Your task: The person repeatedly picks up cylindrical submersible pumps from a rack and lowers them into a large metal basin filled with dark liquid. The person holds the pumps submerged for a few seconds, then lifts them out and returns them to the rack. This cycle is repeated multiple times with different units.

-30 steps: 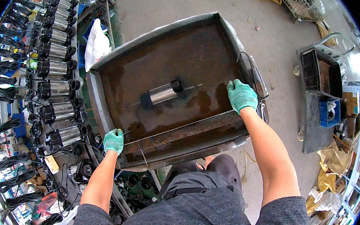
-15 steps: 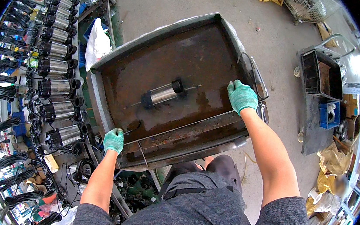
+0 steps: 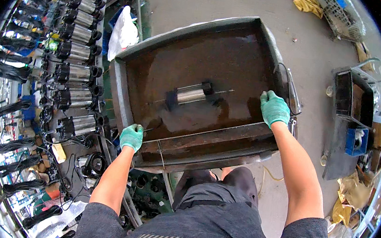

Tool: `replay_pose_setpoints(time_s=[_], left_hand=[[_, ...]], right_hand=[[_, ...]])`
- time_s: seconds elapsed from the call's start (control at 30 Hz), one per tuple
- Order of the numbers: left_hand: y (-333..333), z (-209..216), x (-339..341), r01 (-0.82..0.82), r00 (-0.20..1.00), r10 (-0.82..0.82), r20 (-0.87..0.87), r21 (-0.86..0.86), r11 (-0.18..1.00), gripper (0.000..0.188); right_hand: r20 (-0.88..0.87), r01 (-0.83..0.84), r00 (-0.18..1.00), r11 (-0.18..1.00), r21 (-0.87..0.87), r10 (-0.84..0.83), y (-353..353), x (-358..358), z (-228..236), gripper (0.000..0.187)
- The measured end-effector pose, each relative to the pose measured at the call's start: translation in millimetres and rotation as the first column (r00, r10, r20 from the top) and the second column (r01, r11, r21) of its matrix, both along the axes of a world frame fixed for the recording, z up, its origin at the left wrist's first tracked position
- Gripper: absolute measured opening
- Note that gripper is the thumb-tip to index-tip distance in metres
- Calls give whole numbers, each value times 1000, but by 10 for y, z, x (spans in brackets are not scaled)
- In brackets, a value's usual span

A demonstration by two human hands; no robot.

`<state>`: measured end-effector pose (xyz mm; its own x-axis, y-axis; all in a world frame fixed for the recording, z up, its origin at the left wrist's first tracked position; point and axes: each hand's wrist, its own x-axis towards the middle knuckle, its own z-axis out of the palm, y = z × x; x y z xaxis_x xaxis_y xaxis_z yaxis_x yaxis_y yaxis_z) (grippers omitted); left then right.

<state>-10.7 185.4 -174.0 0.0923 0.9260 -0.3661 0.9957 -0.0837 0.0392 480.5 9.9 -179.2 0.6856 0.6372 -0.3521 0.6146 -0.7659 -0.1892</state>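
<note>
In a large dark metal tank (image 3: 123,95) holding brownish liquid lies a silver cylindrical motor or pump (image 3: 190,96) with black ends. A thin rod-like line sticks out from each end of it. My left hand (image 3: 132,137), in a green glove, is closed at the tank's near left corner. Beside its fingers a thin dark hooked piece (image 3: 154,127) reaches over the liquid; whether I grip it is unclear. My right hand (image 3: 275,110), also green-gloved, is closed by the tank's right side, fingers curled. What lies inside either hand is hidden.
Rows of similar silver-and-black pumps (image 3: 79,54) with coiled black cables (image 3: 10,109) fill the rack on my left. A white bag (image 3: 124,33) hangs beside the tank's far left corner. To the right stands a cart (image 3: 342,153) with a black crate (image 3: 341,95) and a blue bin (image 3: 356,141).
The whole view has shifted and turned slightly, so the tank and racks sit farther right. Both hands stay closed at about the same places along the tank, and the pump remains in the liquid.
</note>
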Motion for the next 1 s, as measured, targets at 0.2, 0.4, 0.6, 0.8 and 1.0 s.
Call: replay_pose_setpoints(time_s=[0.2, 0.4, 0.6, 0.8, 1.0], left_hand=[[-22, 25, -3, -33, 999, 33, -4, 4, 999, 37], [-54, -5, -17, -23, 995, 14, 97, 93, 995, 29], [-73, -154, -147, 77, 975, -124, 187, 239, 968, 25], [127, -93, 559, 233, 874, -315, 370, 250, 940, 32], [314, -361, 2089, 205, 869, -91, 486, -188, 960, 34]], right_hand=[[-18, -19, 1000, 1000, 8, 19, 6, -29, 13, 44], [12, -29, 1000, 999, 35, 29, -40, -2, -66, 45], [-19, -17, 1000, 1000, 2, 17, 17, -20, 49, 44], [-34, 23, 999, 998, 52, -21, -22, 11, 38, 41], [-41, 40, 999, 992, 117, -36, -59, 27, -33, 39]])
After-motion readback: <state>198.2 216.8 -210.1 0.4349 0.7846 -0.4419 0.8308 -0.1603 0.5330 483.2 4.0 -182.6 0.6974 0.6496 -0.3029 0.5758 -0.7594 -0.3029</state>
